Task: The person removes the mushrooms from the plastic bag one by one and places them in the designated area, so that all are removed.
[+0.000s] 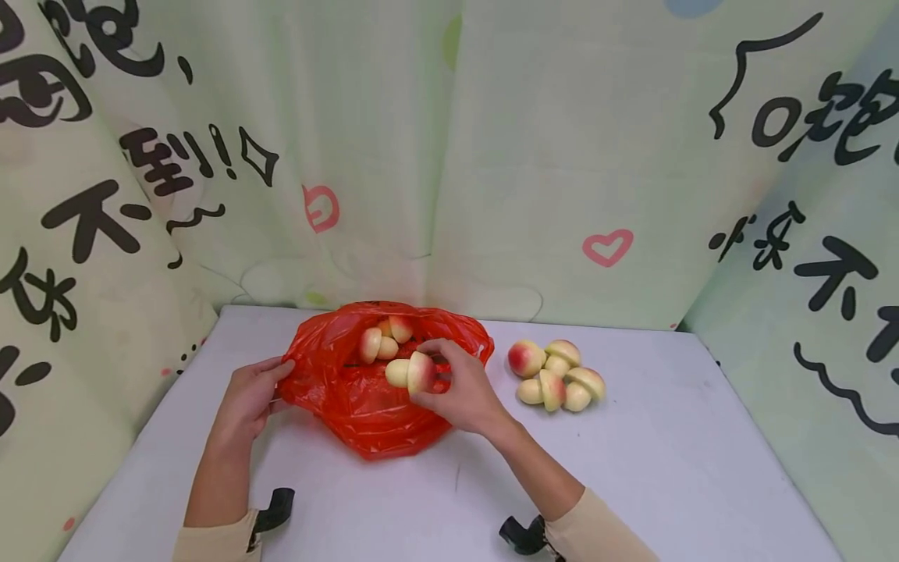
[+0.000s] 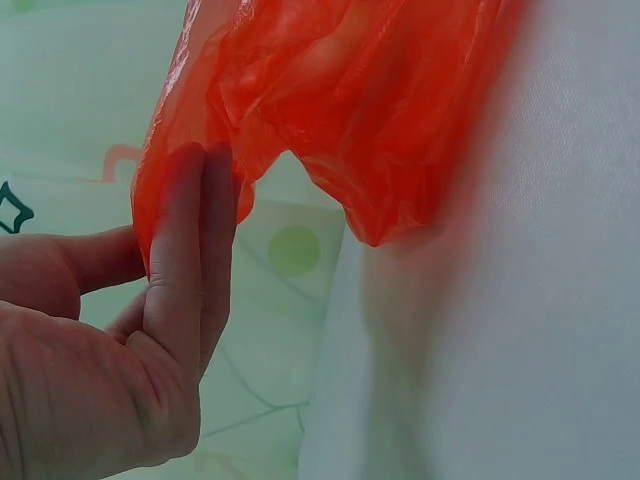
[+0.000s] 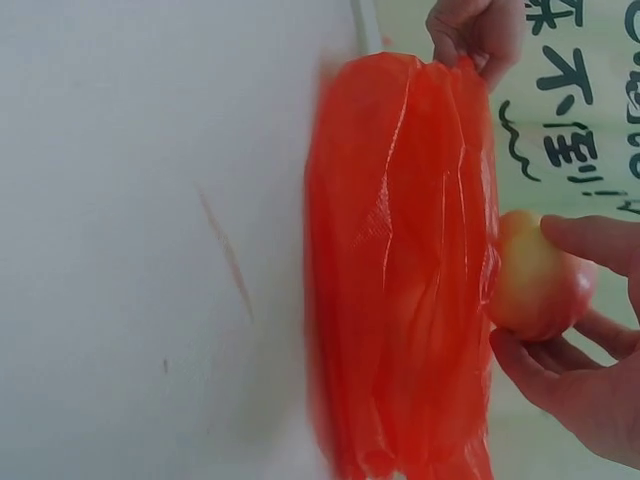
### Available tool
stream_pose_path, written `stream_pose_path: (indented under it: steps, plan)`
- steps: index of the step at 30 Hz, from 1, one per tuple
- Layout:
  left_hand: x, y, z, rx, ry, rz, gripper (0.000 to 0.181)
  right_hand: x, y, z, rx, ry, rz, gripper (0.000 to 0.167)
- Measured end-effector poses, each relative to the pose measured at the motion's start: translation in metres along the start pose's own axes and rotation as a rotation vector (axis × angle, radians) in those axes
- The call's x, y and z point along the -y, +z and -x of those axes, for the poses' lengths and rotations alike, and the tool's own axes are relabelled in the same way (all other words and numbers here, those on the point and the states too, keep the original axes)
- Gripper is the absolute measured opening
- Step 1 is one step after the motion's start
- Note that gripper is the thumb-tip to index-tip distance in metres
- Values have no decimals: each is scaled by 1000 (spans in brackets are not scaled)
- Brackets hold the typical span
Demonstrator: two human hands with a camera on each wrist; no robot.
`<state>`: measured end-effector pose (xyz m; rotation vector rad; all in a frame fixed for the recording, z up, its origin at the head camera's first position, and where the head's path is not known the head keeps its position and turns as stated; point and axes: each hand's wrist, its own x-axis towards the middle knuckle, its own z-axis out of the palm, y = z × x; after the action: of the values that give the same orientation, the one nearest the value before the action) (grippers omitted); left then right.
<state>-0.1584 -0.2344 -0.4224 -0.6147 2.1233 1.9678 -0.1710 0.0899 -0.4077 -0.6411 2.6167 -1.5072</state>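
Note:
A red plastic bag [image 1: 379,425] lies on its side on the table with its mouth spread open. My left hand [image 1: 247,394] pinches the bag's left rim between thumb and fingers; in the left wrist view the fingers [image 2: 180,220] lie against the thin plastic. Over the bag's mouth, my right hand [image 1: 460,386] grips a mushroom-shaped piece [image 1: 413,372] by its reddish cap, its pale stem pointing left. In the right wrist view that mushroom [image 3: 535,275] is just beside the bag's edge. A couple of similar mushrooms [image 1: 379,345] sit inside the bag.
Several more mushrooms [image 1: 551,386] are clustered on the white table [image 1: 653,437], right of the bag. Behind stands a pale green printed curtain [image 1: 520,156], with further curtains on both sides. Black wrist mounts [image 1: 275,509] show on both forearms.

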Motion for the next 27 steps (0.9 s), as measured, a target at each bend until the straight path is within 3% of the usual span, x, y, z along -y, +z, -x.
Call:
stream_pose_path:
  steps: [10, 27]
  plan:
    - [-2, 0, 2, 5, 2, 1, 65, -4, -13, 14, -53, 33, -13, 57]
    - [-2, 1, 1, 2, -1, -6, 62, -9, -36, 36, -110, 20, 43, 55]
